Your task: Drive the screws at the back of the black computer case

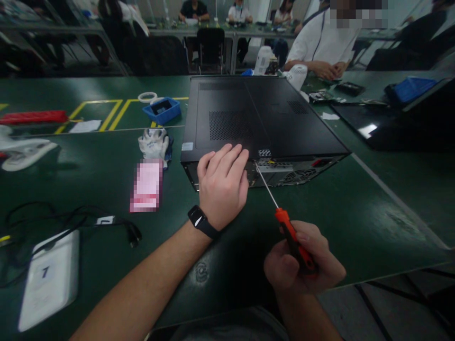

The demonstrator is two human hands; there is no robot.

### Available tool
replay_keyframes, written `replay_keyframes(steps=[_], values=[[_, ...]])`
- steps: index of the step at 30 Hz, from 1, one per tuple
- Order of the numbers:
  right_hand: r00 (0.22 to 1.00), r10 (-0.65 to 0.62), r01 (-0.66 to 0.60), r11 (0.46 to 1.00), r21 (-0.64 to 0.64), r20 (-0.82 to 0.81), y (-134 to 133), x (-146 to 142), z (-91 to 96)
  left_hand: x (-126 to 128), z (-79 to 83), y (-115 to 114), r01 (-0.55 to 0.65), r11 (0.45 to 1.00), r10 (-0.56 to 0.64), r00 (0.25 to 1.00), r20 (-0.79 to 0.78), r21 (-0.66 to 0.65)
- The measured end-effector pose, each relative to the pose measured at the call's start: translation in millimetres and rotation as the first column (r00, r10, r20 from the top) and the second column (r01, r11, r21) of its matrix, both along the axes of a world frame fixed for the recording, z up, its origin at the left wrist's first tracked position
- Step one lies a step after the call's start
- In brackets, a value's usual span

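A black desktop computer case lies on its side on the green table, its rear panel with a fan grille facing me. My left hand, with a dark watch on its wrist, rests against the case's near edge, fingers stretched onto the top. In my right hand is a screwdriver with a red and black handle, held in closed fingers. Its thin shaft slants up to the left, and the tip meets the upper edge of the rear panel, just right of my left hand. What the tip touches is too small to tell.
White gloves and a blurred pink item lie left of the case. Beyond them is a blue bin. Black cables and a white box marked 7 lie at left. Across the table a person handles small parts.
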State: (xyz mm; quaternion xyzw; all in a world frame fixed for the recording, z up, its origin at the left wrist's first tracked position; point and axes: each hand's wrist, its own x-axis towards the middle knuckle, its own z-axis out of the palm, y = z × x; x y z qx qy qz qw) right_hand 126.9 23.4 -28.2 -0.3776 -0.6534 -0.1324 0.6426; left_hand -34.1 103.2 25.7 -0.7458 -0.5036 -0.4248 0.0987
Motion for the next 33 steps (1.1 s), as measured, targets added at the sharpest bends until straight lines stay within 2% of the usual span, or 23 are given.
replay_keyframes(steps=[3, 8, 10, 14, 18, 23, 26, 28, 29, 33], values=[[0.998, 0.032, -0.028, 0.997, 0.070, -0.057, 2.8, -4.8, 6.7, -0.2, 0.5, 0.0, -0.002, 1.000, 0.002, 1.000, -0.004, -0.001], [0.994, -0.002, 0.014, 0.994, 0.113, -0.106, 5.1, -7.4, 8.6, 0.1, 1.6, 0.3, 0.002, 1.000, -0.002, 1.000, -0.006, -0.017], [0.997, 0.000, 0.012, 0.991, 0.135, -0.083, 5.1, -5.4, 7.3, 0.2, 1.9, 0.3, -0.001, 1.000, 0.001, 1.000, -0.010, -0.021], [0.999, 0.026, -0.024, 0.995, 0.097, -0.027, 5.7, -1.4, 5.2, 0.2, 2.0, 0.1, -0.006, 1.000, 0.006, 1.000, -0.011, -0.004], [0.999, -0.029, 0.032, 0.986, 0.161, -0.020, 5.8, -0.5, 5.3, 0.2, 2.0, -0.2, -0.011, 1.000, 0.011, 1.000, -0.014, 0.006], [0.993, -0.119, 0.116, 0.980, 0.164, 0.009, 5.6, -2.0, 7.4, 0.6, 2.4, 0.0, -0.013, 1.000, 0.013, 1.000, -0.015, 0.006], [0.996, -0.043, 0.059, 0.978, 0.201, -0.080, 14.3, -6.3, 9.3, 0.6, 1.6, 1.1, -0.014, 1.000, 0.014, 1.000, -0.016, 0.027], [0.991, 0.028, 0.014, 0.948, 0.319, -0.129, 22.5, -9.8, 10.5, 0.6, 0.7, 1.9, -0.017, 0.999, 0.018, 1.000, -0.021, 0.041], [0.987, 0.025, 0.035, 0.931, 0.363, -0.159, 25.9, -11.3, 11.0, 0.6, 0.4, 2.2, -0.018, 0.999, 0.019, 1.000, -0.022, 0.048], [0.987, -0.020, 0.068, 0.951, 0.302, -0.158, 26.5, -11.4, 11.2, 0.5, 0.1, 2.2, -0.019, 0.998, 0.020, 1.000, -0.023, 0.060]])
